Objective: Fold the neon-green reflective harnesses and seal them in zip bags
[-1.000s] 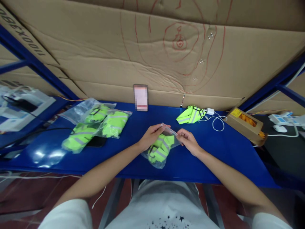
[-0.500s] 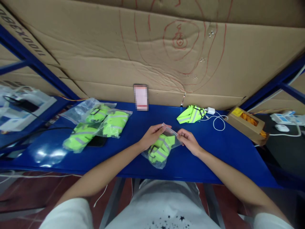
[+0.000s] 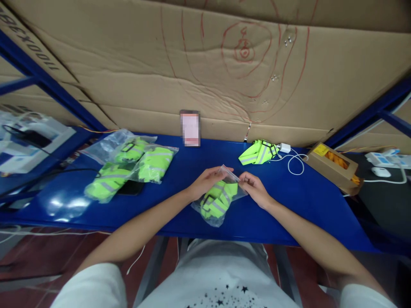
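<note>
Both hands are hardly moving since before. Bagged yellow-green vests [image 3: 128, 169] are lying far left. Left hand [image 3: 205, 183] and right hand [image 3: 255, 189] are pinching the clear plastic bag [image 3: 218, 197].

Both hands [image 3: 205, 183] [image 3: 255, 189] — bagged neon vest [image 3: 218, 200]

The cardboard sheet [image 3: 38, 55] at upper left bears upside-down print, roughly "1100X360".

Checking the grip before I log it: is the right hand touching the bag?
Touching. The head view shows the right hand pinching the bag's top edge, opposite the left hand.
</note>
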A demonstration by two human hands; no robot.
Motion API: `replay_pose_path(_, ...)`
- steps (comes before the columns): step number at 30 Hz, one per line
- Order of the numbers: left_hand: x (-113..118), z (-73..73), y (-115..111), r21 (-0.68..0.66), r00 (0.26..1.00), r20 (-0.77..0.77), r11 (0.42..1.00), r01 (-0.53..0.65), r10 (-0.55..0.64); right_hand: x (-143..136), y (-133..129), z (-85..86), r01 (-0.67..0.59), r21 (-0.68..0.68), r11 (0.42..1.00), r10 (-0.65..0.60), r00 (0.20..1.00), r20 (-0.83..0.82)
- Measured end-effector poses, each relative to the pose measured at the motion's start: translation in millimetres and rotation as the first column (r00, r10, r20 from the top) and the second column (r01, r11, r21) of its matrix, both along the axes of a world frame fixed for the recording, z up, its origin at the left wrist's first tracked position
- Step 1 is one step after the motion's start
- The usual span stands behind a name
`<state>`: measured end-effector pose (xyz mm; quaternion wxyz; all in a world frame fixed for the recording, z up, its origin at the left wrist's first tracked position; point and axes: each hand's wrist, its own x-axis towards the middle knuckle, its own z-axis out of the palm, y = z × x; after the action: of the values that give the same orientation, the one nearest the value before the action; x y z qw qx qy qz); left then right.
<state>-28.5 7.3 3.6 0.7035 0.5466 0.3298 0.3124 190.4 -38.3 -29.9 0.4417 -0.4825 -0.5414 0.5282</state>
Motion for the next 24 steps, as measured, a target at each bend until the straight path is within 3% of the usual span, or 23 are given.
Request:
replay_pose_path(11, -1.5, -0.8, 0.3, 0.024, 1.0, -0.009, 0.999, 0.023, -0.023, 0.8, -0.8, 1.5, -0.004, 0.012, 1.0, 0.004, 1.0, -0.007)
replay_pose_path(24, -4.4, -1.4, 0.9, 0.165, 0.989, -0.065, 0.976, 0.14, -0.131, -2.4, -1.7, 6.4, -0.006, 0.007, 1.0, 0.006, 1.0, 0.002)
